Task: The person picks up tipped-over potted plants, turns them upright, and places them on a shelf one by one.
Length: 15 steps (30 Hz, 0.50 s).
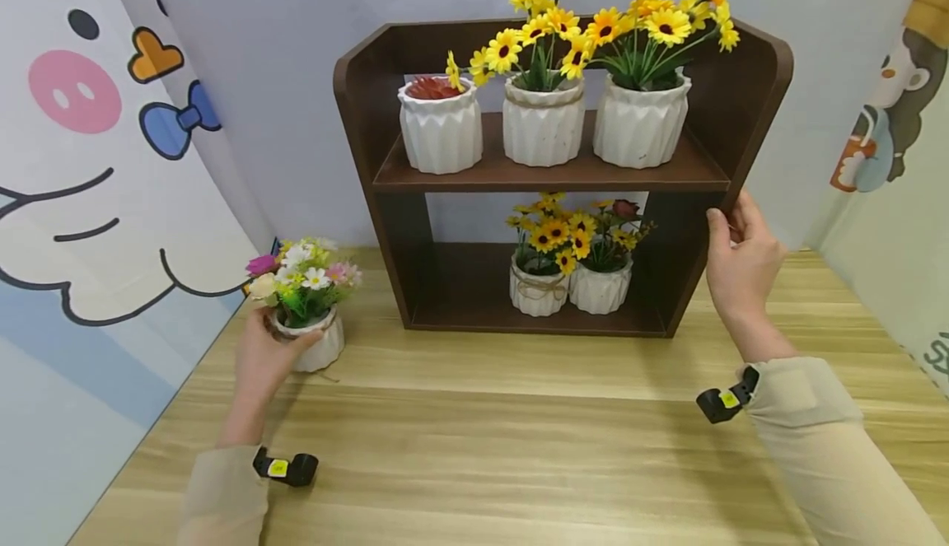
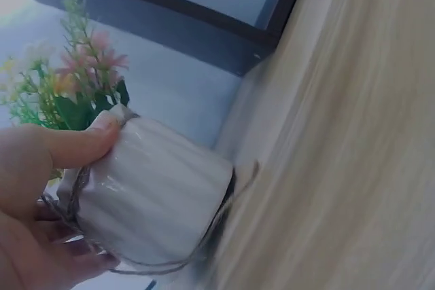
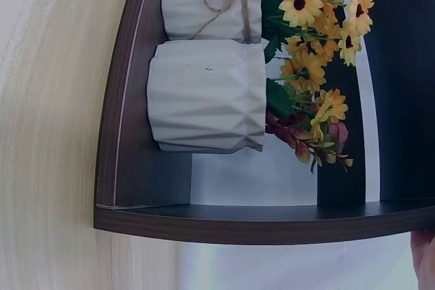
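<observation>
My left hand point(image 1: 268, 355) grips a white ridged flowerpot point(image 1: 326, 347) by its rim, left of the brown shelf point(image 1: 556, 177). Pink, white, purple and yellow artificial flowers point(image 1: 300, 276) fill this pot. In the left wrist view, the thumb lies at the rim of the pot point(image 2: 153, 191) and the fingers reach round its far side. A loose loop of twine point(image 2: 146, 266) hangs about its base, close over the table. My right hand point(image 1: 745, 262) holds the shelf's right side panel, at about the middle board's height. In the right wrist view only a sliver of fingers point(image 3: 423, 263) shows.
Three white pots stand on the upper board: one with a red succulent point(image 1: 441, 128), two with yellow flowers point(image 1: 544, 122). Two more yellow-flowered pots point(image 1: 539, 285) sit close together on the lower board, toward its right. Cartoon-printed walls point(image 1: 126, 225) flank the wooden table point(image 1: 474, 447).
</observation>
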Available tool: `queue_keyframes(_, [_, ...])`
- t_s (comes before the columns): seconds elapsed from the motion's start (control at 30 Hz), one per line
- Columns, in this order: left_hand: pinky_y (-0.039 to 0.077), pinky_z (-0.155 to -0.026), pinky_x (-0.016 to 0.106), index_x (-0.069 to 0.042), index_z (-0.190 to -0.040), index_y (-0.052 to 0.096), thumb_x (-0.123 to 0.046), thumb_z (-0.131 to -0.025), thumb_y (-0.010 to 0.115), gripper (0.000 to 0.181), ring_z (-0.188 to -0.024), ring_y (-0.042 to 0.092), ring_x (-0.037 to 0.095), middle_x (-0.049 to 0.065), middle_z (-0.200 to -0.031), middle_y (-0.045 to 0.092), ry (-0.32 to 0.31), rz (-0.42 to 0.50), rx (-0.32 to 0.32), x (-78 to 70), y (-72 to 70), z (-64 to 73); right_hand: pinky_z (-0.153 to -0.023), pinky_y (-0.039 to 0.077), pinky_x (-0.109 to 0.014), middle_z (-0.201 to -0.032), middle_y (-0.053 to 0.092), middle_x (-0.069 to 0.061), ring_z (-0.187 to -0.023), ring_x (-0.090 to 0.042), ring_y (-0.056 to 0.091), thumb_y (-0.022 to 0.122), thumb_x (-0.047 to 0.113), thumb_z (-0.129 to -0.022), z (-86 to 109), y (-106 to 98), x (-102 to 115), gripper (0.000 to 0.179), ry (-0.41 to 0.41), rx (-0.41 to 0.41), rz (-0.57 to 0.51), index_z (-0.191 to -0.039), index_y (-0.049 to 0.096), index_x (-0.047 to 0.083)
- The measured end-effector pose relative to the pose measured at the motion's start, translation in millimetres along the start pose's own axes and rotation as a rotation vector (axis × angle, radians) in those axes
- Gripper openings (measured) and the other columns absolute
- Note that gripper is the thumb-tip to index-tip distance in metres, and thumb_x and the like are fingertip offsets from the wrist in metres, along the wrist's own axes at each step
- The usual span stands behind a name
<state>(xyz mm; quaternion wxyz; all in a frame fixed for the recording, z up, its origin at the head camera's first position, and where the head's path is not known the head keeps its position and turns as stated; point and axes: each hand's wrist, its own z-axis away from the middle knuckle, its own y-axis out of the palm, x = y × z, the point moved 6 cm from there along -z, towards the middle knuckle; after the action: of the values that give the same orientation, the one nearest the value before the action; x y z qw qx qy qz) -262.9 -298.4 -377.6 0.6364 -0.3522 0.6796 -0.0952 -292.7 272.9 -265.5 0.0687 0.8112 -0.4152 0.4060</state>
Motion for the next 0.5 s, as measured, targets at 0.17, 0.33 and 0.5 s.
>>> queue_keyframes(0.17, [0.037,-0.096,0.050,0.006,-0.136,0.024,-0.023,-0.079,0.071,0.080,-0.120,0.041,0.041,0.030,-0.133,0.037,-0.011,0.013,0.048,7.5,3.0,-3.6,-0.068,0.040,-0.003,-0.105,0.067,-0.012,-0.078,0.020,0.050,0.058,0.018,-0.089,-1.0,-0.2,-0.3,0.028,-0.013,0.005,-0.004,-0.116,0.062,0.013])
queue_keyframes(0.33, [0.034,-0.097,0.053,0.008,-0.136,0.025,-0.029,-0.078,0.071,0.082,-0.120,0.040,0.044,0.032,-0.132,0.039,0.003,-0.039,0.082,6.3,4.4,-6.0,-0.069,0.040,-0.003,-0.105,0.067,-0.011,-0.079,0.018,0.052,0.058,0.017,-0.089,-1.6,-0.5,-1.2,0.027,-0.007,0.001,-0.004,-0.115,0.063,0.012])
queue_keyframes(0.5, [0.034,-0.100,0.049,0.007,-0.134,0.032,-0.032,-0.073,0.076,0.085,-0.119,0.043,0.039,0.028,-0.129,0.045,0.007,0.039,-0.033,1.5,10.9,-3.5,-0.068,0.040,-0.003,-0.105,0.067,-0.012,-0.078,0.020,0.050,0.058,0.019,-0.089,-1.6,-0.2,-1.7,0.027,-0.008,0.002,-0.008,-0.115,0.063,0.012])
